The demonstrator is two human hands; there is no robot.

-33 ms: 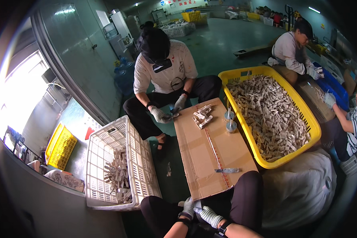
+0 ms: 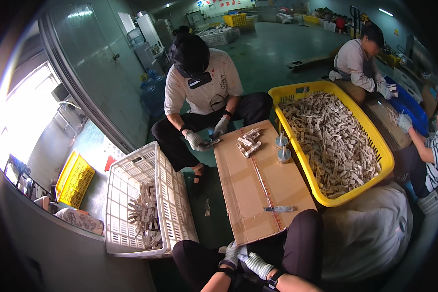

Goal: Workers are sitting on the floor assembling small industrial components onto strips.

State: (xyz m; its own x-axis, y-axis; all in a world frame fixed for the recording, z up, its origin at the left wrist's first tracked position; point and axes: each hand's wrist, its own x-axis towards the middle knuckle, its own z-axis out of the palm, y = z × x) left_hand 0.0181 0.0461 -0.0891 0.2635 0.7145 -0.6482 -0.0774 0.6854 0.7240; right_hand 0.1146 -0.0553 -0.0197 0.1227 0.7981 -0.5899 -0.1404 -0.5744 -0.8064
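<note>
Both my hands wear pale gloves and are close together in front of my lap, just below the near edge of a cardboard sheet (image 2: 238, 194). My left hand (image 2: 230, 256) is closed on one side of a small pale flat piece (image 2: 243, 251). From the other side, my right hand (image 2: 258, 266) curls its fingers round the same piece; its exact kind is too small to tell. On the cardboard near my right knee lies a thin grey strip with a dark end (image 2: 279, 209). Farther up sits a small pile of pale pieces (image 2: 248, 142).
Two small clear jars with upright tips (image 2: 283, 155) stand on the cardboard's right side. A yellow crate (image 2: 321, 197) full of pale pieces is at right, a white crate (image 2: 168, 204) at left. Opposite sits a co-worker (image 2: 202, 82); a white sack (image 2: 365, 233) lies right of me.
</note>
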